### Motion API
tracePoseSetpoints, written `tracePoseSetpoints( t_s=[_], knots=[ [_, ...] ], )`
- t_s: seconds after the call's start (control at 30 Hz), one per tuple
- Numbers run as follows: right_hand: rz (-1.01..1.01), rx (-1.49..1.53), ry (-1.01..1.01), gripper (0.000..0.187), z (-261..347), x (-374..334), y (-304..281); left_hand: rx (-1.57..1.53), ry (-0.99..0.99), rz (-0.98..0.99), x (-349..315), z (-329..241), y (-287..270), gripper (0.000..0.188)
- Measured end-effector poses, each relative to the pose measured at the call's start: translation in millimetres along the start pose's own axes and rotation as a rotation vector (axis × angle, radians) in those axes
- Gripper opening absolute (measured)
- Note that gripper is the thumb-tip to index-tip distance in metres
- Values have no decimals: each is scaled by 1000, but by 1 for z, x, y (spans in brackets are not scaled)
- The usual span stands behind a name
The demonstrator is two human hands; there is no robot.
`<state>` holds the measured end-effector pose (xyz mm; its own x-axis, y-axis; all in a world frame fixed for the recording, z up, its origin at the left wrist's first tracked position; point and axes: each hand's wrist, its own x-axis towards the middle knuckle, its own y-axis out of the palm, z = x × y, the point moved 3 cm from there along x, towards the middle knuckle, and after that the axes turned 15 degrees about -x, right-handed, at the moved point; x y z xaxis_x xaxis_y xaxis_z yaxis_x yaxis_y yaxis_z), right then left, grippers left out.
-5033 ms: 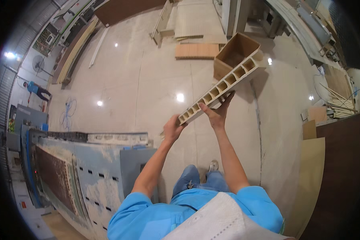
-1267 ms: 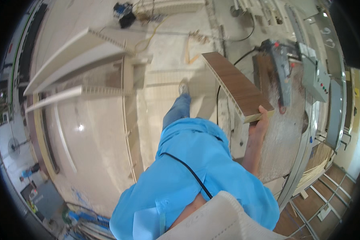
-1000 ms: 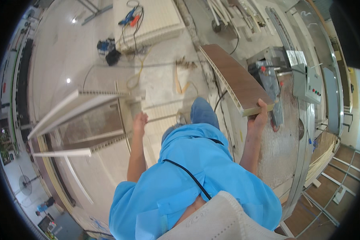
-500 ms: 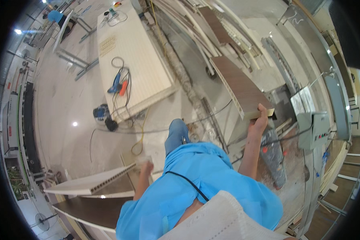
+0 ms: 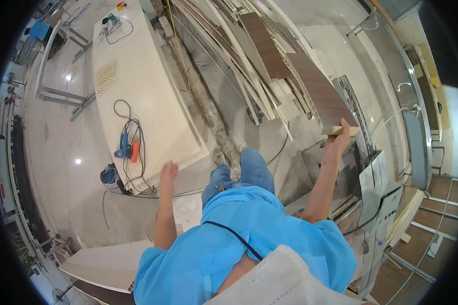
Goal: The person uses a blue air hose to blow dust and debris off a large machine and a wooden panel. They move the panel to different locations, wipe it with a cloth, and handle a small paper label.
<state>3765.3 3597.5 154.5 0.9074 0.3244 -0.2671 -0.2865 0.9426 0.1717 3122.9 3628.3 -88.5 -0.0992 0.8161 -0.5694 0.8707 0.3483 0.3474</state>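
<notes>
The right hand (image 5: 339,140) is closed on the near end of a long brown board (image 5: 318,94), holding it up at arm's length so that it slants away over the pile of offcuts (image 5: 249,66) on the floor. The left hand (image 5: 168,173) hangs free and blurred with fingers spread, gripping nothing, near the edge of the pale worktop (image 5: 137,86) where a blue power tool (image 5: 123,147) and its cable lie. The step in hand looks like carrying the board; next it needs a second grip to steady it.
</notes>
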Motion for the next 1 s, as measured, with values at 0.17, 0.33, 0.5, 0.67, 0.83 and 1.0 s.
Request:
tracePoseSetpoints(
  t_s=[0.17,0.33,0.5,0.67,0.83,1.0],
  knots=[
    [150,110,-58,30,-28,129,73,276,239,256,47,-130,194,35],
    [379,114,26,34,-131,316,146,513,153,6,86,-54,164,38],
    [345,30,266,37,-258,480,180,477,-640,-676,-38,113,60,38],
    [259,43,456,31,-341,561,145,455,-806,-641,-190,173,96,48],
    [328,-961,303,57,-391,622,78,390,-921,-687,-196,178,185,48],
    [475,-883,881,73,-497,533,73,404,-766,-616,-127,183,225,48]
  ],
)
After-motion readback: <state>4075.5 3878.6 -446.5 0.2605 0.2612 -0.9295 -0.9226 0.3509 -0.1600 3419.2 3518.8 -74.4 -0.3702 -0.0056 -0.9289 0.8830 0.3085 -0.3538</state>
